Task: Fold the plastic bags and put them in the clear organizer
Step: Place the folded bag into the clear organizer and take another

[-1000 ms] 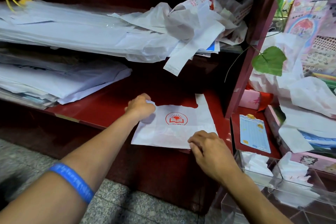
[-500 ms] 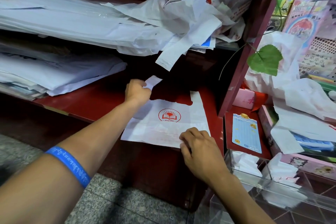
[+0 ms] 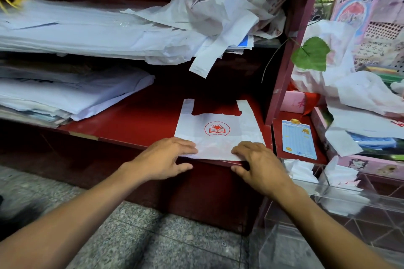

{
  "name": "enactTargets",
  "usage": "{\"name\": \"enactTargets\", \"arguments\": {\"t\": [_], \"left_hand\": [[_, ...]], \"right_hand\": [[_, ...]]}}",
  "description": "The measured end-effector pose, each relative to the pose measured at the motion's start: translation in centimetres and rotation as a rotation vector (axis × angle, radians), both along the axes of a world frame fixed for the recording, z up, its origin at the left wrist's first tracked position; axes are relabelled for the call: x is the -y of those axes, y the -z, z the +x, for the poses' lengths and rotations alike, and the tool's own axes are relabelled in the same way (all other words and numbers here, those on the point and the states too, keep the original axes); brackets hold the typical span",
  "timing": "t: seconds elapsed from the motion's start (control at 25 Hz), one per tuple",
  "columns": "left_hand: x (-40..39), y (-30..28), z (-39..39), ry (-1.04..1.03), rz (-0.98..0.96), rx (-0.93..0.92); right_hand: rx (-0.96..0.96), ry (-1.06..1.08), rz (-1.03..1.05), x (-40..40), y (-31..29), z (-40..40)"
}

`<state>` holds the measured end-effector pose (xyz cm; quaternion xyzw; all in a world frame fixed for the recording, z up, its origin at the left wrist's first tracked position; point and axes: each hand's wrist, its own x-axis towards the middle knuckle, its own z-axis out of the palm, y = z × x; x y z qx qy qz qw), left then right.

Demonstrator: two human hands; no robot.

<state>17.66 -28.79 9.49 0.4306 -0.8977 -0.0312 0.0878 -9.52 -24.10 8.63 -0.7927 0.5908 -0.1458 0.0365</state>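
Observation:
A white plastic bag [image 3: 220, 137] with a red book-and-sun logo lies flat on the red shelf [image 3: 135, 124], both handles pointing away from me. My left hand [image 3: 168, 155] rests with straight fingers on the bag's near left corner. My right hand [image 3: 255, 159] lies the same way on the near right corner. Both thumbs hang below the shelf edge, apart from the bag. The clear organizer [image 3: 328, 194] stands at the lower right, with folded white bags [image 3: 301, 170] in its compartments.
Stacks of flat white bags [image 3: 72, 94] fill the shelf's left side, and a crumpled heap of bags [image 3: 218, 13] sits on the shelf above. A red upright post [image 3: 284, 72] divides off the right section, which holds more crumpled bags [image 3: 349, 94], a blue card [image 3: 297, 140] and a green leaf [image 3: 310, 53].
My left hand let go of the bag's left handle and came back to the near left corner. The bag now lies flattened, and my right hand has spread onto the near right corner.

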Motion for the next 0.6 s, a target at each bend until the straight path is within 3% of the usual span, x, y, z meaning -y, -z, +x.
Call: {"name": "enactTargets", "arguments": {"t": [0.16, 0.36, 0.6], "left_hand": [[-1.1, 2.1, 1.7, -0.056, -0.245, -0.093], [-2.0, 2.3, 2.3, -0.098, -0.325, -0.227], [-1.2, 3.3, 2.5, -0.165, -0.089, -0.273]], "right_hand": [[-0.072, 0.0, -0.013, -0.4, 0.0, 0.0], [-0.199, 0.059, 0.076, -0.4, 0.3, 0.2], [-0.145, 0.005, 0.009, -0.3, -0.1, -0.4]]}}
